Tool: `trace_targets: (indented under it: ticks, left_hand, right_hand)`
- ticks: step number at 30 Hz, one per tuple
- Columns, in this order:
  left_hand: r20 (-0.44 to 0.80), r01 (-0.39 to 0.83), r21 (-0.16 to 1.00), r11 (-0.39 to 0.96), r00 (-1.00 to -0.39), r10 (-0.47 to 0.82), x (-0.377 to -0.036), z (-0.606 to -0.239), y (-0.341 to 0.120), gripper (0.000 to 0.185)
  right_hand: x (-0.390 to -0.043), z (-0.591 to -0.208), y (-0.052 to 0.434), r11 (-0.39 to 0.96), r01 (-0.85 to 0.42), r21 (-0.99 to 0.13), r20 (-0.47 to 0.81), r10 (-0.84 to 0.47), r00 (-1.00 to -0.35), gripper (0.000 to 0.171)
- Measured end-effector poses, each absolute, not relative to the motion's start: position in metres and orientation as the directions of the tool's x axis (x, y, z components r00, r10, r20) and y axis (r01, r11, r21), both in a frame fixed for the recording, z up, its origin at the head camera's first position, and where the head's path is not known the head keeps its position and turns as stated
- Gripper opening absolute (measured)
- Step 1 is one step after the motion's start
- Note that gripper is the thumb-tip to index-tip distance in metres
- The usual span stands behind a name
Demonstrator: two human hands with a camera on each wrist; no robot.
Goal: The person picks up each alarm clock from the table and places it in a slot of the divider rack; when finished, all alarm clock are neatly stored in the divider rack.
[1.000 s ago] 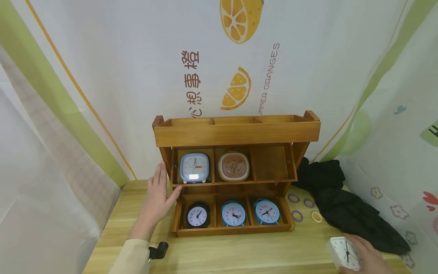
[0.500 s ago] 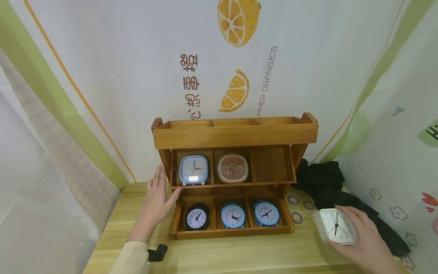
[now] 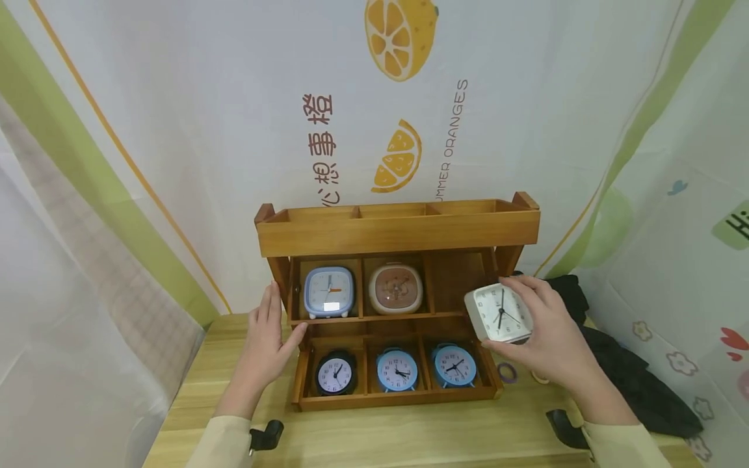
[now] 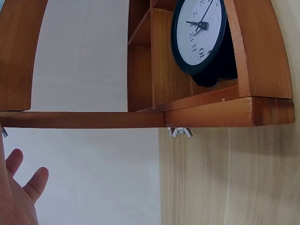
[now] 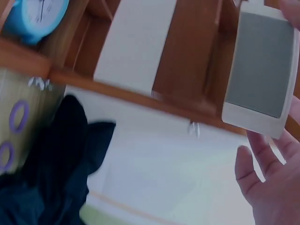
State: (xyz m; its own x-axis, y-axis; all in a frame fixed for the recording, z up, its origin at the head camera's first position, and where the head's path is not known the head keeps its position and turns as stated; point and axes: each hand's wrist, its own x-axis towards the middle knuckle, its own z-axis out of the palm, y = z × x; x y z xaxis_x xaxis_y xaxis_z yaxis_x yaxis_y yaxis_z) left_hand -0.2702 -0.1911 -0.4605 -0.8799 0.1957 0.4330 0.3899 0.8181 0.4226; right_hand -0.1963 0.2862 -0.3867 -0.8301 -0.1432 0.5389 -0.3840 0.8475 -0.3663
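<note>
A white square alarm clock is gripped between the thumb and fingers of my right hand. It is held in the air, tilted, in front of the middle tier's right compartment on a wooden shelf. Its grey base faces the right wrist camera. Straight-fingered, my left hand lies along the shelf's left side. In the middle tier are a blue-rimmed clock and a beige clock with a brown face. The bottom tier holds a black clock and two blue clocks, one in the middle, one at right.
Purple rings lie on the wooden table at the shelf's right, near a black cloth. A white curtain with orange prints hangs behind the shelf.
My right hand has carried the white clock from the lower right, up and leftward to the shelf's middle tier. The left hand stays at the shelf's side.
</note>
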Motion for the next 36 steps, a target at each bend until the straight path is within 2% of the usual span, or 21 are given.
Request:
trace_targets:
  ticks: [8,17,29,36]
  left_hand:
    - [0.423,0.383,0.423,0.821,-0.885,0.194,-0.268,-0.461,-0.194,0.095]
    - [0.433,0.391,0.415,0.822,-0.879,0.199,-0.267,-0.458,-0.195,0.096]
    - [0.434,0.397,0.414,0.819,-0.877,0.206,-0.265,-0.458,-0.196,0.095]
    - [0.435,0.403,0.408,0.819,-0.875,0.213,-0.265,-0.457,-0.196,0.096]
  right_hand:
    - [-0.234,-0.389,0.251,0.845,-0.405,-0.351,0.589,-0.137,-0.796,0.104]
    - [-0.252,-0.392,0.238,0.832,-0.355,-0.427,0.567,-0.059,-0.821,0.105]
    - [-0.258,-0.393,0.225,0.868,-0.208,-0.452,0.393,-0.016,-0.919,0.106]
    - [-0.258,-0.390,0.227,0.865,-0.195,-0.462,0.335,-0.033,-0.942,0.094]
